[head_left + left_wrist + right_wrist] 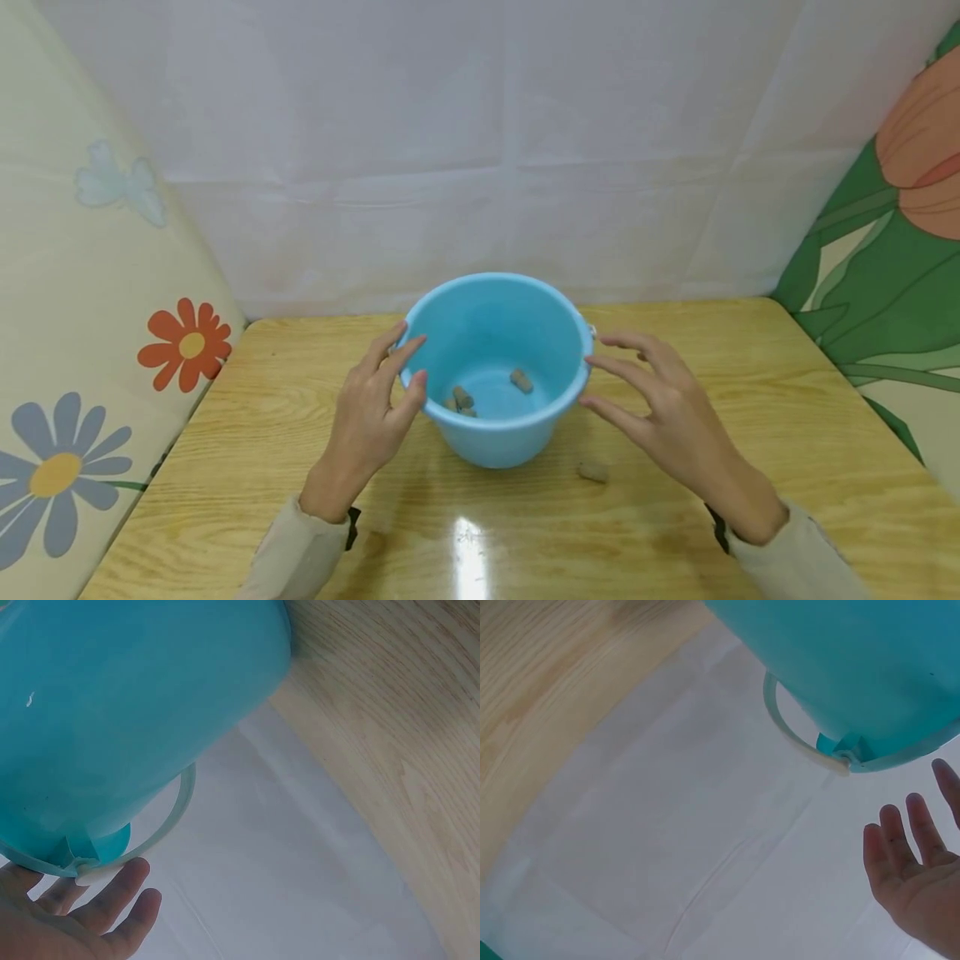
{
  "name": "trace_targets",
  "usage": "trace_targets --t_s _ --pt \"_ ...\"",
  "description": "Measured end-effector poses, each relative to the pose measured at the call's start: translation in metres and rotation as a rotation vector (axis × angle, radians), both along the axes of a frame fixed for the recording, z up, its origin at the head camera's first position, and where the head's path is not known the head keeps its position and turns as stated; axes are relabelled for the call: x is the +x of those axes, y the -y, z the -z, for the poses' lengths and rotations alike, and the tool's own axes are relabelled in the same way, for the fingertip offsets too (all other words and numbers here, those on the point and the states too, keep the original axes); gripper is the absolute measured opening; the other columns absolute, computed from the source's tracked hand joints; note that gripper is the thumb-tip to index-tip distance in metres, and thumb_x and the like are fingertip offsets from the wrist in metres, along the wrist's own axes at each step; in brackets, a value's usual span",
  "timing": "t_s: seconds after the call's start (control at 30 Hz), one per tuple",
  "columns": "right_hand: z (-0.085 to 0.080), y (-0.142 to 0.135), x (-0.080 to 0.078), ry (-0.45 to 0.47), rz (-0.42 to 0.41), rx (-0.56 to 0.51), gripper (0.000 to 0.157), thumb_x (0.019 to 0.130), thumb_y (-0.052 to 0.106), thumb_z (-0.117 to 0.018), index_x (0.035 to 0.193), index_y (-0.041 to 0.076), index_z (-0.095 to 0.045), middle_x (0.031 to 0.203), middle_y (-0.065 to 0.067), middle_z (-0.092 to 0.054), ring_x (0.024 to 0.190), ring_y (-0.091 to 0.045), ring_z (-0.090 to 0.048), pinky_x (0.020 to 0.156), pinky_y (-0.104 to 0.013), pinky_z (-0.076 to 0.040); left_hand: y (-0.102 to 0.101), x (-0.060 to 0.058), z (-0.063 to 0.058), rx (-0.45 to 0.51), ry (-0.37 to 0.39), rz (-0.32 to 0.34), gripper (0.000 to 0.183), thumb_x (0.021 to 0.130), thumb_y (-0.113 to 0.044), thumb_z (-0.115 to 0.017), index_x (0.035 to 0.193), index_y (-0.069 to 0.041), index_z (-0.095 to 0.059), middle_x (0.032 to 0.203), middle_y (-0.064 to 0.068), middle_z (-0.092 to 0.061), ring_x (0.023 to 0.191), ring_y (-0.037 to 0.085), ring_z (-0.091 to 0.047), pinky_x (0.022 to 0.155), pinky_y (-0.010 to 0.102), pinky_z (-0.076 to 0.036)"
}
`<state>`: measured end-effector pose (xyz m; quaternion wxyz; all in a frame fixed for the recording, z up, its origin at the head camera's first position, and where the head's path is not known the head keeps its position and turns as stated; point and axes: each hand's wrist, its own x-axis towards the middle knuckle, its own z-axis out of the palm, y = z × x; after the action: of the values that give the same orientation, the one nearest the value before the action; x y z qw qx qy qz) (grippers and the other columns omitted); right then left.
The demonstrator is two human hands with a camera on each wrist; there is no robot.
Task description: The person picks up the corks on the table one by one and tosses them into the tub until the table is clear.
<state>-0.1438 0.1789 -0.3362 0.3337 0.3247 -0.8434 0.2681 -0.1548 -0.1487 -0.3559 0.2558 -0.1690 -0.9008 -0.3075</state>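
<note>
A light blue plastic bucket (495,446) stands upright on the wooden table. Several small brown, cork-like pieces (522,382) lie on its bottom. My left hand (371,408) is at the bucket's left rim, with relaxed fingers spread and the thumb overlapping the edge in the head view. In the left wrist view its fingertips (135,874) lie right by the white handle (184,795) and its pivot. On the other side, my right hand (675,408) has its fingers extended toward the right rim; the right wrist view shows them apart from the bucket, below the rim.
Another small brown piece (592,472) lies on the table (300,467) in front of the bucket, to the right. A white cloth (450,125) hangs behind the table's back edge. Flower-patterned panels flank the table on the left (97,317) and right (885,275).
</note>
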Motion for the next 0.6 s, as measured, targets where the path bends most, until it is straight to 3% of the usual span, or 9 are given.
trace_targets --t_s 0.27,0.6 --pt "0.003 -0.005 0.003 0.010 0.029 0.029 0.059 0.094 0.057 -0.048 0.119 0.009 -0.072 0.130 -0.014 -0.061 0.119 -0.033 -0.056 0.091 -0.047 -0.047 0.000 0.000 0.001 0.004 -0.005 0.005 0.045 0.094 -0.028 -0.055 0.136 -0.013 -0.062 0.151 0.011 -0.048 0.116 0.037 -0.061 0.091 0.062 -0.047" --pt "0.015 -0.015 0.006 0.019 0.033 0.067 0.064 0.096 0.060 -0.045 0.110 0.004 -0.074 0.126 -0.015 -0.061 0.113 -0.031 -0.057 0.091 -0.040 -0.045 0.001 0.000 0.000 -0.003 -0.005 0.005 0.045 0.095 -0.028 -0.055 0.137 -0.013 -0.061 0.152 0.011 -0.047 0.116 0.036 -0.061 0.091 0.061 -0.047"
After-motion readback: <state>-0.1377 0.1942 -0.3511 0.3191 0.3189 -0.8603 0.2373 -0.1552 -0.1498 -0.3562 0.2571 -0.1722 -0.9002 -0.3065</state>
